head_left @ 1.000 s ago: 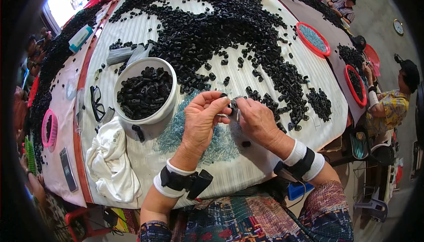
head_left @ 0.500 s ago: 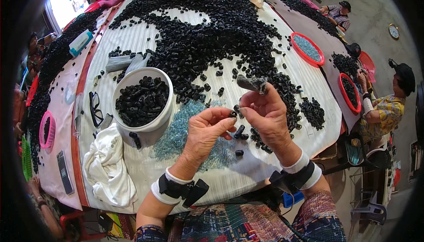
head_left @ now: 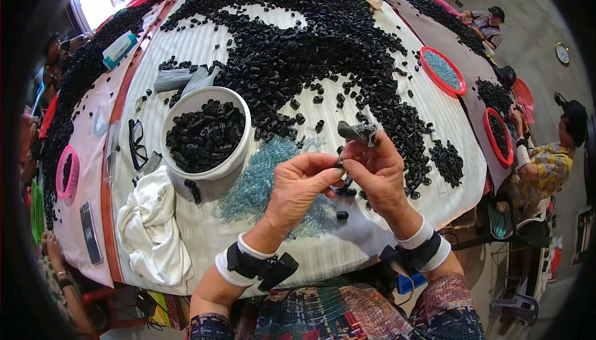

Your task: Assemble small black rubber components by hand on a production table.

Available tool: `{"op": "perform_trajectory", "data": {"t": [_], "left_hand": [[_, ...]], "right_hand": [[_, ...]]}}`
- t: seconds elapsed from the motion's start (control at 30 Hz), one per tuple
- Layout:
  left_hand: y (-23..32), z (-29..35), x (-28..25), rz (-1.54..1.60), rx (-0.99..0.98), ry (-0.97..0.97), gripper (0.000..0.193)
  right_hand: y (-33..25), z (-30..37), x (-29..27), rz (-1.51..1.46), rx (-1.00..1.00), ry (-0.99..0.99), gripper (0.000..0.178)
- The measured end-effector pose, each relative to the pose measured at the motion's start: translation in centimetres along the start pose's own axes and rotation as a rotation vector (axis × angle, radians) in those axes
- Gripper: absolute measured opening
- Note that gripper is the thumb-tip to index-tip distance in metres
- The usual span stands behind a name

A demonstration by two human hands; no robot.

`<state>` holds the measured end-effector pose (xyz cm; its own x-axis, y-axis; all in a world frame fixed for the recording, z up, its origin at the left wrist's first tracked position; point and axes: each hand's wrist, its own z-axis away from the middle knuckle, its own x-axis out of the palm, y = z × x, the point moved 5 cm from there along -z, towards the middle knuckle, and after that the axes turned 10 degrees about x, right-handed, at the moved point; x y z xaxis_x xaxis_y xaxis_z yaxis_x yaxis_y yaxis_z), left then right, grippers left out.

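Note:
In the middle of the view my left hand [head_left: 298,185] and my right hand [head_left: 379,172] meet fingertip to fingertip. Both pinch a small black cylindrical plastic piece [head_left: 339,158], mostly covered by the fingers. A worn grey finger cover [head_left: 358,132] sits on my right index finger. Below the hands, a few loose black pieces [head_left: 342,215] lie on the white-covered table [head_left: 298,256]. To the left, partly behind my left hand, spreads a heap of tiny clear bluish pieces [head_left: 261,172]. Beyond my hands is a big pile of black pieces [head_left: 292,48].
Left of my hands stands a white bucket [head_left: 239,165] of black pieces. Nearby are glasses [head_left: 138,144], a white cloth [head_left: 152,228], grey bundles [head_left: 174,80] and a phone [head_left: 90,233]. Red baskets [head_left: 456,90] stand at right. Other people [head_left: 546,166] sit around the tables.
My fingertips have come closer together around the small black piece, and my left hand has shifted slightly right. The whole view has moved a little.

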<state>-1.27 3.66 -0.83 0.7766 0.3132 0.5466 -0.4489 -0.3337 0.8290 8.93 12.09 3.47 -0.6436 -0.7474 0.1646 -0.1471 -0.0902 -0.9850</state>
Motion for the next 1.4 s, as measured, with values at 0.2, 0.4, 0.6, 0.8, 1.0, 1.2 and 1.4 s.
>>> {"op": "perform_trajectory", "data": {"t": [0.2,0.4,0.6,0.8,1.0,1.2,1.4], "left_hand": [[0.1,0.0,0.1,-0.028,-0.003,0.0,0.018],[0.1,-0.1,0.2,-0.068,0.006,-0.012,0.021],[0.3,-0.1,0.4,-0.105,0.022,-0.023,0.02],[0.4,-0.1,0.2,-0.116,0.01,0.004,0.018],[0.5,-0.1,0.0,-0.137,0.039,0.011,0.018],[0.6,-0.1,0.1,-0.153,0.027,-0.001,0.018],[0.6,-0.2,0.3,-0.167,0.018,-0.005,0.018]], "right_hand": [[-0.8,0.8,-0.3,0.348,-0.105,0.067,0.027],[-1.6,0.9,-0.3,0.601,-0.322,0.064,0.023],[-2.3,0.6,0.0,0.79,-0.45,0.015,0.022],[-1.0,0.6,-0.2,0.275,-0.134,0.135,0.019],[-1.3,1.0,-0.4,0.614,-0.301,0.137,0.018],[-1.2,1.1,-0.7,0.642,-0.316,0.145,0.018],[-2.1,1.3,-0.3,0.739,-0.427,0.139,0.024]]}}
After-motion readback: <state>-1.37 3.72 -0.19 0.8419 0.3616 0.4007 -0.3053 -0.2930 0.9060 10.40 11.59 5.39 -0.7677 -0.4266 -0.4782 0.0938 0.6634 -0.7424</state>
